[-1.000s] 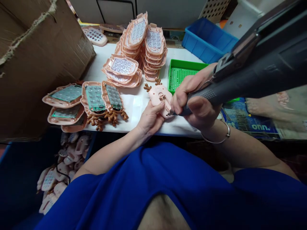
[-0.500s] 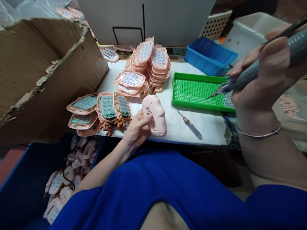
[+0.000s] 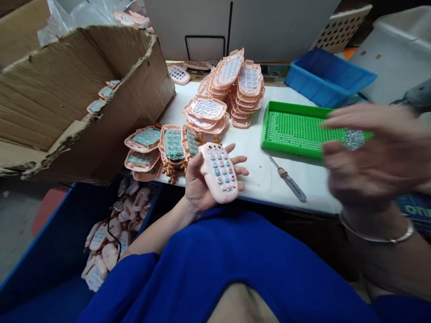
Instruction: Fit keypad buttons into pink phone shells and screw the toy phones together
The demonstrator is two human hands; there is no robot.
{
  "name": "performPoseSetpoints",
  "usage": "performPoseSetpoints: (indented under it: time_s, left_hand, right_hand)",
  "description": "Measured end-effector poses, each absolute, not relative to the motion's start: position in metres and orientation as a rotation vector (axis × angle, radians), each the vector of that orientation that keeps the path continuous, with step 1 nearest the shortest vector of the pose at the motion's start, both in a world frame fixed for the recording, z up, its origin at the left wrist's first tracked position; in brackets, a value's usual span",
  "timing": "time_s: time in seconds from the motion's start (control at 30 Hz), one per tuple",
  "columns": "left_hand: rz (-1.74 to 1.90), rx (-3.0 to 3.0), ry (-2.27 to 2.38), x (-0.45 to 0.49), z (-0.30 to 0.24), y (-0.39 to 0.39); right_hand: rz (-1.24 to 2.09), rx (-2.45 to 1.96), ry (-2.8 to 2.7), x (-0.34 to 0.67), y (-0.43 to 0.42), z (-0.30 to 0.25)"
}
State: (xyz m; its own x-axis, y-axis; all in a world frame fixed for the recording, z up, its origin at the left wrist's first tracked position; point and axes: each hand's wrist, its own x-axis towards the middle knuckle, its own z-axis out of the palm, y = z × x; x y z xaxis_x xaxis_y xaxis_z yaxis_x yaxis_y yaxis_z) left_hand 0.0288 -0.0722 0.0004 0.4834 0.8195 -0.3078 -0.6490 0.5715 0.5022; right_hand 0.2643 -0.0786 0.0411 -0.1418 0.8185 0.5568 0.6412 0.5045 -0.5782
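Note:
A pink toy phone with a bear-like face, brown antlers and rows of picture buttons lies face up in my left hand. The thumb rests along its side, and the fingers stretch out beneath it. My right hand, blurred by motion, is raised by the right end of a green tray. Its thumb and fingers are apart, and I see nothing between them. Behind it, at the right edge, is the grey electric screwdriver. A clear-handled screwdriver lies on the white table between my hands.
Small screws lie in the tray. Stacked phone shells stand at the back; shells with green circuit boards lie left. A cardboard box, a blue bin and a lower blue crate of toy phones surround the workspace.
The toy phone has turned from back to button side in my left hand, whose fingers have spread. My right hand has let go of the electric screwdriver, and the view has shifted left.

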Motion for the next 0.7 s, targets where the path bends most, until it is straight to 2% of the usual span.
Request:
performPoseSetpoints:
  time_s: [0.13,0.37,0.7]
  left_hand:
    - [0.825,0.233,0.612,0.028,0.004,-0.078]
    - [0.804,0.341,0.714,0.007,0.012,-0.091]
    - [1.195,0.599,0.828,-0.023,0.023,-0.111]
  right_hand:
    - [0.095,-0.908,-2.042,0.224,-0.082,0.027]
    - [0.160,-0.989,-2.095,0.217,-0.075,0.026]
    - [0.242,-0.941,-2.124,0.210,-0.072,0.018]
